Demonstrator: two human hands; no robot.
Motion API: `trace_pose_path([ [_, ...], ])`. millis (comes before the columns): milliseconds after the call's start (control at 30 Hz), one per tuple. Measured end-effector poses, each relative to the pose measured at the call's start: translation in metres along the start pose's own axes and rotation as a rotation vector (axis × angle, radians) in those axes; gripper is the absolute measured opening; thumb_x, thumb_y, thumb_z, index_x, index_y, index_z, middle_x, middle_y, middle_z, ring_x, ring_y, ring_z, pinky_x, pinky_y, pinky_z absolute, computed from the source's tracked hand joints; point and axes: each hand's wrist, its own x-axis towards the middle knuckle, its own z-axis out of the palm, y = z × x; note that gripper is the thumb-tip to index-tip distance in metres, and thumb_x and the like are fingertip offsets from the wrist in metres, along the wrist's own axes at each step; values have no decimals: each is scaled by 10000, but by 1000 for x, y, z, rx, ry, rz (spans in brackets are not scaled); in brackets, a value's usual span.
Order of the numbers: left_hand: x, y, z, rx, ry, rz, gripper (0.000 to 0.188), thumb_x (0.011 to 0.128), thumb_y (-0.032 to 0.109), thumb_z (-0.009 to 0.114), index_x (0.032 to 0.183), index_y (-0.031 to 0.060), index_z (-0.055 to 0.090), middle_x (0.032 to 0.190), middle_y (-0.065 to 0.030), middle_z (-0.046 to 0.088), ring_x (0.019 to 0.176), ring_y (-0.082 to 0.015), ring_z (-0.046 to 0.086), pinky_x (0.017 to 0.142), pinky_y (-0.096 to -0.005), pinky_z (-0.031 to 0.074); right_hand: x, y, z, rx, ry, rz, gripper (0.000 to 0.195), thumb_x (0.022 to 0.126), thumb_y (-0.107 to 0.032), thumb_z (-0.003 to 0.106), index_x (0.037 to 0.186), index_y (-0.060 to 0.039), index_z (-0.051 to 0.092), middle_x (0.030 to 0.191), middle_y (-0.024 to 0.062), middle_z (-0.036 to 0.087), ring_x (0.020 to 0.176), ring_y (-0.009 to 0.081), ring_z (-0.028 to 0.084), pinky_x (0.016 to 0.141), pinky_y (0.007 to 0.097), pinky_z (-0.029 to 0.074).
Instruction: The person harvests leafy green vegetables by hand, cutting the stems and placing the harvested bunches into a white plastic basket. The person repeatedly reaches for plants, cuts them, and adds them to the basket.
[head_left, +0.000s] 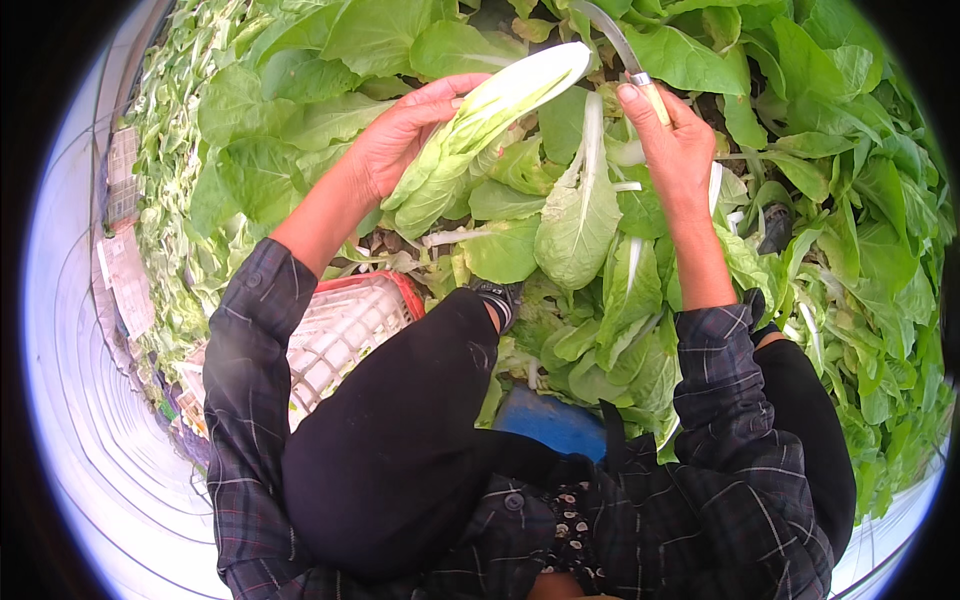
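Observation:
My left hand (409, 127) holds a slender, trimmed head of Chinese cabbage (499, 124), its white base up and to the right, its pale green leaf tips toward my left wrist. In my right hand (671, 139) is a sickle by its light-coloured handle (655, 101). The sickle's curved metal blade (619, 37) points up and to the left, just apart from the cabbage's base. Part of the blade's tip runs into the top edge of the view. Between my hands, a loose leaf with a thick white rib (581, 206) lies on other cut leaves.
A whitish plastic crate (345, 322) with a red rim stands beside my left knee. Leafy plants (817, 75) grow ahead and to the right. A blue object (551, 420) lies beneath me. Trimmed leaves (630, 360) cover the ground. Plastic sheeting (97, 420) curves along the left.

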Motion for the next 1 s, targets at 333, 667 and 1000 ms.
trace_pose_path([
  [333, 1, -11, 33, 645, 24, -10, 868, 777, 517, 800, 1387, -6, 471, 1298, -150, 568, 1257, -221, 522, 1054, -352, 397, -15, -15, 37, 311, -235, 270, 392, 796, -302, 839, 1030, -25, 689, 759, -40, 614, 623, 23, 491, 562, 204, 408],
  [667, -27, 46, -8, 458, 396, -60, 306, 901, 203, 653, 1122, -7, 624, 678, 41, 509, 499, -26, 444, 440, -196, 402, -25, 27, 43, -435, -537, 103, 430, 969, -421, 541, 1004, -16, 680, 731, 183, 690, 650, 309, 672, 608, 443, 496],
  [1000, -28, 78, -101, 1046, 565, 116, 492, 802, 324, 717, 1180, 19, 637, 980, -77, 734, 488, -40, 450, 451, -198, 370, -5, 64, 134, -781, -565, -233, 375, 941, -356, 577, 943, 10, 655, 806, 226, 690, 758, 417, 671, 694, 509, 524],
])
